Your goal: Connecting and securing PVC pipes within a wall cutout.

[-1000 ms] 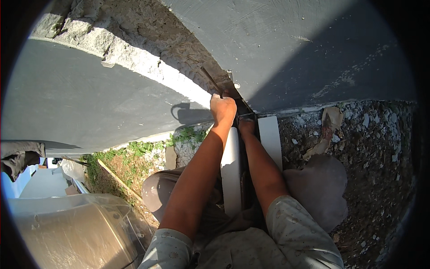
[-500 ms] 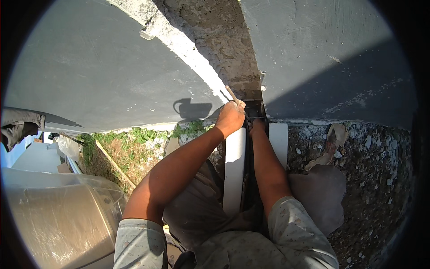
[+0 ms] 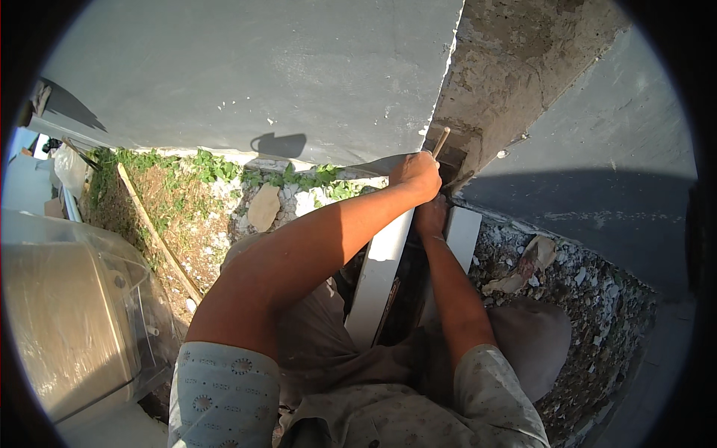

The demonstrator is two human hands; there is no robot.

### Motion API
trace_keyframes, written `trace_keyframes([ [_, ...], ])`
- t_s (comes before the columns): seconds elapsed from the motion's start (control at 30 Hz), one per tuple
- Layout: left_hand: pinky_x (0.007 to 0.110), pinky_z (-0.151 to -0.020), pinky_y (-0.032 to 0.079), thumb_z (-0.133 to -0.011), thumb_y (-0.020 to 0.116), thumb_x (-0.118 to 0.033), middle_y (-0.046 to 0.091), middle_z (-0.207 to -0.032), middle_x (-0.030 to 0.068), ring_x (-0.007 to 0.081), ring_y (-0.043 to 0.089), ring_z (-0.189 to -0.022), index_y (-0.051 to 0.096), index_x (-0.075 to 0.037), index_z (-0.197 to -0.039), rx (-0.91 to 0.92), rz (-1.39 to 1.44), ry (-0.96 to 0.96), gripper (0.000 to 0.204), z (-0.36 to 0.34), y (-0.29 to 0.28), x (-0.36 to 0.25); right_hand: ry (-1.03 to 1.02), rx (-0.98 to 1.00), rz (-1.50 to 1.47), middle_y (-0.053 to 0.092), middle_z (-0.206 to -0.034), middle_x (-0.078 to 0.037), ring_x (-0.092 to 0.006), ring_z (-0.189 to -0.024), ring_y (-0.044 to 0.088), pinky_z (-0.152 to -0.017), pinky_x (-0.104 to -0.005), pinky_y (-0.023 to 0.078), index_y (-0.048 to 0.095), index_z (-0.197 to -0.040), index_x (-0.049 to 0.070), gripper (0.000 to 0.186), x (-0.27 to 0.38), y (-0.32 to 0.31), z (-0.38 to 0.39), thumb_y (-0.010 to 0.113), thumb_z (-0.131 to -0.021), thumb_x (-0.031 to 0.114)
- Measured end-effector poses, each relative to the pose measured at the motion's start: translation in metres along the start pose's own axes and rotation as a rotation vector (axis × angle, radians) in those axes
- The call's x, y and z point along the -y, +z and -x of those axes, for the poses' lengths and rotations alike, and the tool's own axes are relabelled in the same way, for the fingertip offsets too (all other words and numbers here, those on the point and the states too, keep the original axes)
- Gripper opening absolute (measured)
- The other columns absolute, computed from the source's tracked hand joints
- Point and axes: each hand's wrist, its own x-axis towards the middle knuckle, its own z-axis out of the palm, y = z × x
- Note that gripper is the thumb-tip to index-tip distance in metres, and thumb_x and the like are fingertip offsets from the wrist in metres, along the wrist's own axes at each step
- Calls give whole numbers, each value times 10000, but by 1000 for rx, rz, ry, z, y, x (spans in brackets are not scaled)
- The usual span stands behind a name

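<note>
One left hand [image 3: 417, 178], curled into a tight fist around a thin rod [image 3: 441, 142]. Rod: light brown, tilted, far end projecting past the fist and leaning right, in front of a rough bare strip [image 3: 523, 56] of wall; near end hidden by the fist. Right hand [image 3: 431, 216]: just on the near side of the left hand and slightly to the right; fingers hidden, so degree of opening and any hold impossible to tell.

On the near side of both hands, a left white board [image 3: 379, 269] and a right white board [image 3: 463, 233], set lengthwise toward the body, with a dark gap [image 3: 407, 302] between. Right forearm [image 3: 453, 287] partly over the right white board.

On the far side, a left grey wall section [image 3: 246, 67] and a right grey wall section [image 3: 612, 127], on either side of the bare strip. Dark cup-shaped shadow [image 3: 278, 145] low on the left section.

Left ground: green plants [image 3: 306, 176] along the wall foot, a flat tan stone [image 3: 263, 207], a long wooden strip [image 3: 158, 231] farther left. Near left: a large bundle [image 3: 67, 321] in clear plastic. Right ground: pale rubble [image 3: 590, 306] and a crumpled brownish scrap [image 3: 526, 266].
</note>
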Motion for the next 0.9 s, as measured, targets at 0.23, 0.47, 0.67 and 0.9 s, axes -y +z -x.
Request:
trace_keyframes([
  [0.23,419,-834,466,-877,535,-220,627,-1024,187,349,577,-1016,621,-60,-1014,42,18,0,228,-4,0,6,122,-29,-114,584,-943,-132,-324,-955,549,-799,-443,460,600,-1035,69,248,10,5,-13,568,-798,134],
  [0.47,430,-838,463,-880,529,-225,627,-1011,197,351,580,-1010,623,-52,-1010,10,4,-4,235,-7,4,4,-125,-154,-126,608,-1010,-144,-331,-858,593,-824,-455,446,650,-971,64,214,-3,4,-12,575,-795,162],
  [0.67,454,-839,456,-885,509,-237,624,-1008,206,359,579,-1002,624,-44,-1005,-35,25,8,255,-1,1,4,236,58,-106,636,-823,-194,-377,-920,605,-772,-473,493,679,-899,60,211,-6,11,-18,569,-808,215],
  [0.9,458,-830,455,-886,496,-222,620,-999,217,378,578,-983,625,-28,-992,-9,16,23,256,0,-2,4,159,60,-201,624,-908,-256,-417,-805,617,-751,-457,506,682,-821,17,259,-20,22,-29,575,-776,249],
])
